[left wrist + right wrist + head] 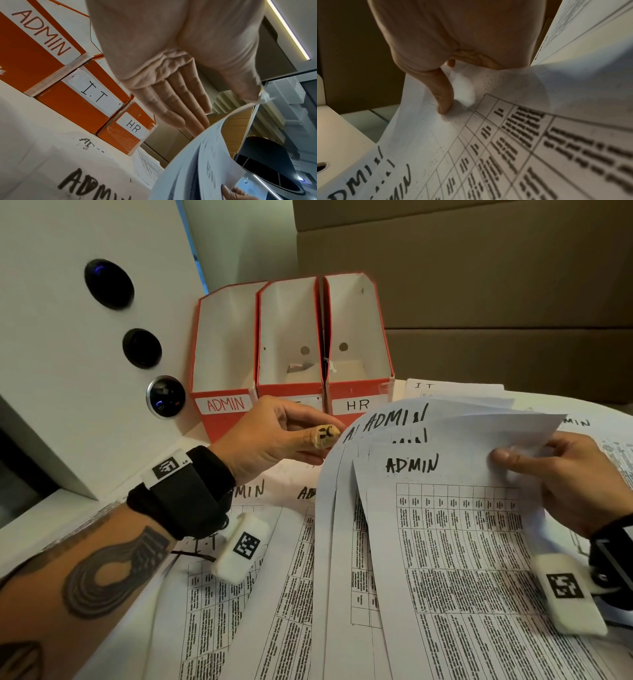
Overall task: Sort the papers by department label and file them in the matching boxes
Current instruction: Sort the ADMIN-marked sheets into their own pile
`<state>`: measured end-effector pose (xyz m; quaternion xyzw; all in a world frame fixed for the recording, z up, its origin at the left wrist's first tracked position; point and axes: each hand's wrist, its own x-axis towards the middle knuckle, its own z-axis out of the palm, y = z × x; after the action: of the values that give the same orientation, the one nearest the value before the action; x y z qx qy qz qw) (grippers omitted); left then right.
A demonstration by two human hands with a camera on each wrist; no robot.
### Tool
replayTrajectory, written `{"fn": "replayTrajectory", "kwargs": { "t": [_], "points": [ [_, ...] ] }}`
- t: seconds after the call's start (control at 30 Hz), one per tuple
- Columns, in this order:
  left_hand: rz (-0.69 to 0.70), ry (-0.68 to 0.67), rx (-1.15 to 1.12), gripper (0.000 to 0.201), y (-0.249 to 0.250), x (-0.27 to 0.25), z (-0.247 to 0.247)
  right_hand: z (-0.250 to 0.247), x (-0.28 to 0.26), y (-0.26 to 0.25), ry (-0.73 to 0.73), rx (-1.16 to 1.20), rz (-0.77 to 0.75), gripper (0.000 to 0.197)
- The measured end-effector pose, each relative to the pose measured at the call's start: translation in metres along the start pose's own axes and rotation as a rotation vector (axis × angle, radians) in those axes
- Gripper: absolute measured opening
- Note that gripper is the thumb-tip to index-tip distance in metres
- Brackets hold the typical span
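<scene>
The right hand [561, 474] pinches a fanned sheaf [428, 508] of ADMIN sheets at its top right corner, thumb [443, 97] pressed on the top sheet's face and the other fingers hidden behind the paper. The sheaf curves up off the table, its lettered tops rising toward the left fingertips.

The left hand [270, 433] hovers with nothing in it, fingers [180, 102] straight and close together, tips just beside the sheaf's upper left edge; whether they touch it I cannot tell. A small marked cap [325, 434] sits on one left fingertip.

Just beyond the left fingers stand three red boxes in a row, touching: ADMIN box [224, 364], IT box [289, 337] behind the knuckles, HR box [358, 337] nearest the fingertips. The ADMIN and HR boxes show bare insides; something small lies at the bottom of the IT box.

Under both wrists loose sheets [260, 577] cover the table [30, 529], some marked ADMIN, one marked IT beneath the left wrist, another IT sheet [445, 388] past the right fingers beside the HR box
</scene>
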<state>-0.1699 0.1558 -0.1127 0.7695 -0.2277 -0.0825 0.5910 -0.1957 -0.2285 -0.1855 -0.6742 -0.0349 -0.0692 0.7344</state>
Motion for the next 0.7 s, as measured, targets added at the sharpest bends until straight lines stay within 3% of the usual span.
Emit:
{"fn": "replayTrajectory", "kwargs": {
  "t": [0.1,0.23,0.4,0.53,0.63,0.7],
  "points": [
    [0.001,-0.005,-0.022,0.036,-0.0011,-0.0009,-0.0016,-0.0002,0.0007,0.0003,0.000,0.005,0.017,0.080],
    [0.013,-0.014,-0.004,0.062,-0.0033,-0.0008,-0.0038,0.0025,-0.0011,-0.0011,0.010,0.010,0.006,0.087],
    [0.019,-0.017,-0.005,0.077,-0.0056,-0.0009,-0.0055,0.0006,-0.0004,-0.0005,-0.004,0.018,0.018,0.088],
    [0.020,-0.030,0.005,0.070,-0.0042,-0.0016,-0.0052,-0.0006,-0.0008,0.0016,0.016,0.001,0.036,0.093],
    [0.015,-0.026,0.009,0.072,-0.0033,-0.0020,-0.0043,0.0012,-0.0028,0.0003,0.017,-0.018,0.022,0.079],
    [0.013,-0.028,-0.005,0.070,-0.0024,-0.0028,-0.0035,0.0023,-0.0024,-0.0006,0.020,0.021,0.031,0.051]
  ]
}}
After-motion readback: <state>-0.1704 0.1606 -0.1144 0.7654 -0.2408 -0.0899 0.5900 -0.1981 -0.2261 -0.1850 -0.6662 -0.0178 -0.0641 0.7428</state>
